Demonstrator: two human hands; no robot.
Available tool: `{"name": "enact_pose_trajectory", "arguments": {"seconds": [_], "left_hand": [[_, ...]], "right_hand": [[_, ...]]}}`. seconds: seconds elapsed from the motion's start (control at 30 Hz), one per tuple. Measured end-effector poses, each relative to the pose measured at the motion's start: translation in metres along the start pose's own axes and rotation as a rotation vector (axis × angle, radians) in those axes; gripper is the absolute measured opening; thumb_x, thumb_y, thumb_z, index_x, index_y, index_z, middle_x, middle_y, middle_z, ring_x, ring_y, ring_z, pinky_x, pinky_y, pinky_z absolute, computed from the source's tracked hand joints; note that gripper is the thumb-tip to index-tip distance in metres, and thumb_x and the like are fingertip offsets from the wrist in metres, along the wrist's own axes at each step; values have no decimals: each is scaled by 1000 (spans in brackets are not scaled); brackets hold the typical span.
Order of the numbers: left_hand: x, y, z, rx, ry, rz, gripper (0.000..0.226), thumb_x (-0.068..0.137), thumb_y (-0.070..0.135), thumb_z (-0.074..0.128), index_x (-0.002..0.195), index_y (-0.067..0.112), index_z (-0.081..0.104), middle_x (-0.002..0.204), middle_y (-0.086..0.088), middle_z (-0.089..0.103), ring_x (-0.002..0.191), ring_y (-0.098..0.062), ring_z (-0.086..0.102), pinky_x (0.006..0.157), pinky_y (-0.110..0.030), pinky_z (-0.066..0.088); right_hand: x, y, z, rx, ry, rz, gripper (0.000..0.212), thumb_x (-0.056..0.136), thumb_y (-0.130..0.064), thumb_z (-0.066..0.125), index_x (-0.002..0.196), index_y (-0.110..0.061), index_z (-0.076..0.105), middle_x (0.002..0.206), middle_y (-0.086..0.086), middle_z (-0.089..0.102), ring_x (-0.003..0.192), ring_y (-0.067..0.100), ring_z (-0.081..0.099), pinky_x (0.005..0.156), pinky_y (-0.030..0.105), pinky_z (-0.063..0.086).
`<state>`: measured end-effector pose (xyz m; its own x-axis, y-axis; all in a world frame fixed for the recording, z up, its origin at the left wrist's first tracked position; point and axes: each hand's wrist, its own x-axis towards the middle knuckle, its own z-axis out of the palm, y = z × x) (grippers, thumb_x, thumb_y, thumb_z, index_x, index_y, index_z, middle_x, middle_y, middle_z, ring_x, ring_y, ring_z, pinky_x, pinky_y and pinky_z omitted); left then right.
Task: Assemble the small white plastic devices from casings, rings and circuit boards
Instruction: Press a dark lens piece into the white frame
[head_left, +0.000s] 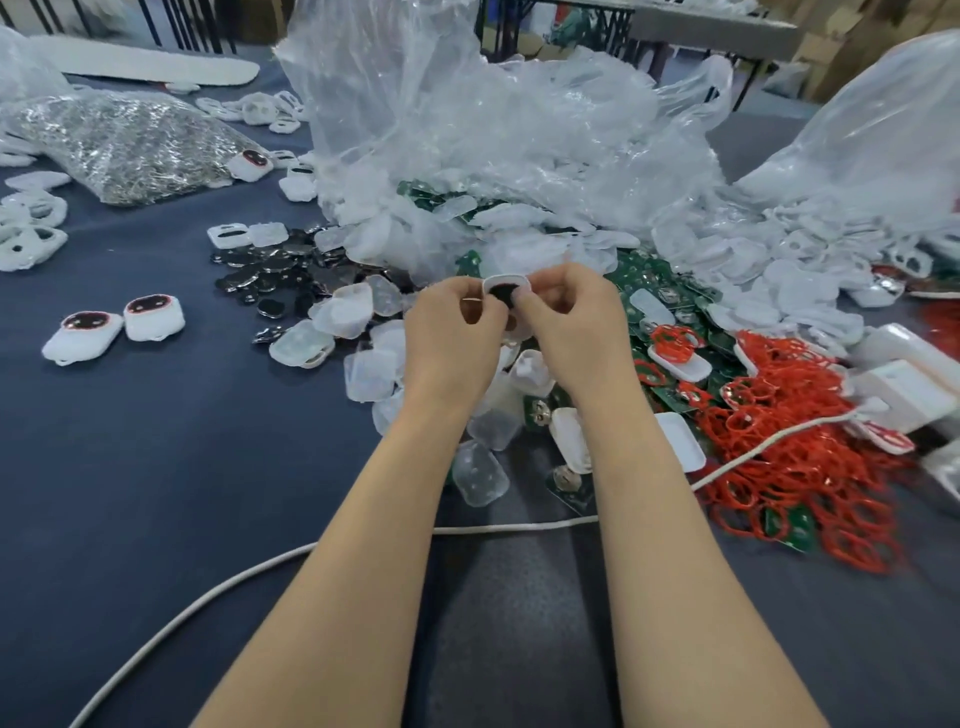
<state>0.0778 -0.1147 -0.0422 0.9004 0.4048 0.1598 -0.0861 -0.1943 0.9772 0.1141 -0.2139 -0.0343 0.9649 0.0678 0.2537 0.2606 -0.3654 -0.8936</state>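
Left hand: the left hand (452, 332) is raised over the parts heap, fingers curled, its grip clamped on the left edge of the white casing (506, 283)
Right hand: the right hand (566, 327) mirrors it, its grip pinched on the casing's right edge; the fingertips of the two hands almost meet
White casing: held between both hands, clear of the surface (156, 467) and above the clear covers; a dark oval part shows in the face turned toward the person; its lower half is hidden by fingers
Surface: covered with dark blue cloth
Finished devices: two finished devices (83, 335) lie side by side and touching, well left of the hands, white with dark, red-rimmed faces up
Red rings: the red rings (795, 452) form a tangled pile right of the right forearm, lying over some boards
Circuit boards: the green circuit boards (641, 267) are spread beyond and right of the hands, partly buried under rings and white shells
Clear covers: the clear covers (371, 371) lie loosely heaped under and left of the hands
Dark discs: shiny dark discs (280, 270) are scattered just left of the covers
Plastic bag: a crumpled plastic bag (467, 130) stands behind the heap, spilling white shells
Metal parts: a bag of silvery metal parts (130, 140) lies far left
Cable: a white cable (234, 582) runs across the surface beneath both forearms
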Motion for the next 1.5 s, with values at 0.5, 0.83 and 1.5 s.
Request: {"name": "enact_pose_trajectory", "arguments": {"seconds": [0.5, 0.83, 1.5], "left_hand": [[6, -7, -3, -49, 11, -33, 9, 91, 15, 61, 86, 22, 64, 78, -2, 72, 73, -14, 70, 76, -35, 59], [12, -3, -11, -271, 175, -195, 17, 90, 11, 62, 76, 20, 60, 73, 3, 61, 63, -8, 58, 49, -13, 47], [12, 1, -9, -510, 63, -383, 13, 94, 7, 55, 85, 14, 60, 95, -12, 64, 74, -20, 66, 61, -27, 59]], "right_hand": [[-2, 2, 7, 65, 1, 20, 4, 88, -19, 65, 86, -19, 61, 75, -7, 60, 70, 7, 58, 64, 16, 48], [0, 2, -58, -421, -43, 138, 16, 83, -10, 58, 85, -19, 71, 72, -13, 58, 66, 4, 53, 59, 21, 39], [-5, 3, -23, -233, -9, 14, 7, 89, -20, 62, 84, -23, 57, 68, -6, 55, 62, 7, 51, 56, 19, 38]]}}
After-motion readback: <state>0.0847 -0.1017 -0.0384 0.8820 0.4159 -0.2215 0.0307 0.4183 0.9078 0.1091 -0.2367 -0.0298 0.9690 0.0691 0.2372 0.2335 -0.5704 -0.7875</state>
